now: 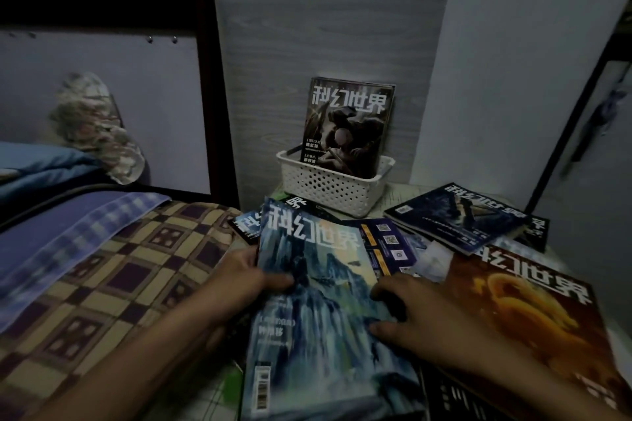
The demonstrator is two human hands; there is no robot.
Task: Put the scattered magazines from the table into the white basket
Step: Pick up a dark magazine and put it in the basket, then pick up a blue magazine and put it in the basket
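A blue-green magazine [318,311] lies on top of the pile in front of me. My left hand [248,278] grips its left edge, thumb on the cover. My right hand [420,314] rests with spread fingers on its right edge. The white perforated basket [328,184] stands at the back against the wall, with a dark magazine [349,126] upright inside it. Scattered on the table are an orange magazine [533,311] at the right, a dark blue one [458,215] behind it, and several more partly hidden underneath.
A bed with a checked cover [113,270] and a blue pillow [44,161] borders the table on the left, with a dark bed frame post [219,96]. A grey wall [307,27] stands behind the basket. A dark metal frame [581,96] rises at the right.
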